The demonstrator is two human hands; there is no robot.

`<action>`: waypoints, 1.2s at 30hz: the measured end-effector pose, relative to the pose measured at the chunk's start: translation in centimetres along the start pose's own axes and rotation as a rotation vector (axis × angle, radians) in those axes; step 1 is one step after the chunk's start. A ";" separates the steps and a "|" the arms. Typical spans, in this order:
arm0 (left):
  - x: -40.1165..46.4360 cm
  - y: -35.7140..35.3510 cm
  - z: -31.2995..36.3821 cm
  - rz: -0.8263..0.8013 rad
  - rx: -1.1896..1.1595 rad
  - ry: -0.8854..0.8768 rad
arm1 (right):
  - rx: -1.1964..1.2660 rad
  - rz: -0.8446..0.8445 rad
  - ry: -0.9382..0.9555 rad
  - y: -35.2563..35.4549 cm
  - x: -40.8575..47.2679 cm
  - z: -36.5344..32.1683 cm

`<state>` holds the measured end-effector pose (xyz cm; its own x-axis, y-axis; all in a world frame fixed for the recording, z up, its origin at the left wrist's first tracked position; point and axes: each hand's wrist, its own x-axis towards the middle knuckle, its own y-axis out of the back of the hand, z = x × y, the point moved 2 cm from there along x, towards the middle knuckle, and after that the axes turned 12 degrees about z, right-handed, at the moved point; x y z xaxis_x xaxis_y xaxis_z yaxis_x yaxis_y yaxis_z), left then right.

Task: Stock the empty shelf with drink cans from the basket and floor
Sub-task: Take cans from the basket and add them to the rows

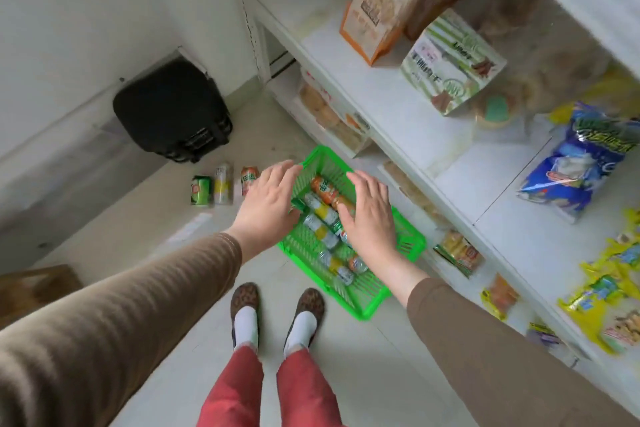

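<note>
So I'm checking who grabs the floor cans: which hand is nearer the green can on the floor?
Left. The left hand hovers over the basket's left edge, just right of the green can. The right hand is farther right, over the basket.

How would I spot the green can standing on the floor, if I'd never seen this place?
Find the black suitcase against the wall, left of the green basket. Just in front of it, three drink cans stand in a short row on the pale floor. The green can is the leftmost and the shortest; beside it are a yellow-and-white can and an orange can.
</note>
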<state>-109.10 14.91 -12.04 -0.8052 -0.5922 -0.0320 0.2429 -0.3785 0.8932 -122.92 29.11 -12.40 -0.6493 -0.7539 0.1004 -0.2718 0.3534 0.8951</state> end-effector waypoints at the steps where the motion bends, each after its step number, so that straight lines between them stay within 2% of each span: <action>1: -0.8 -2.3 -1.0 -0.039 0.010 0.011 | 0.002 -0.034 -0.050 -2.5 -1.0 1.2; 6: -3.1 -13.7 -5.1 -0.232 0.064 0.088 | 0.011 -0.226 -0.289 -14.9 -5.1 7.4; 13: -2.3 -26.2 -10.1 -0.379 0.164 0.103 | -0.043 -0.443 -0.428 -29.4 -8.2 14.3; 17: -1.3 -31.0 -12.3 -0.418 0.203 0.078 | -0.129 -0.510 -0.409 -36.1 -8.4 16.6; 23: 1.0 -35.4 -13.8 -0.488 0.263 0.034 | -0.464 -0.530 -0.252 -41.9 -8.4 17.6; 27: 1.6 -36.1 -13.7 -0.503 0.267 -0.006 | -0.507 -0.627 -0.175 -42.6 -7.6 17.7; 29: 1.6 -35.0 -13.4 -0.494 0.259 -0.015 | -0.446 -0.620 -0.211 -40.6 -7.0 17.5; 33: 1.5 -29.8 -11.5 -0.443 0.223 -0.008 | -0.232 -0.497 -0.440 -32.2 -5.6 15.4; 36: 2.1 -23.0 -8.9 -0.386 0.178 0.019 | -0.057 -0.409 -0.532 -23.8 -3.4 12.3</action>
<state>-111.58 16.01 -36.67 -0.8081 -0.4450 -0.3858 -0.1729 -0.4470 0.8777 -122.96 30.07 -39.42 -0.7673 -0.4400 -0.4665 -0.5422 0.0565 0.8384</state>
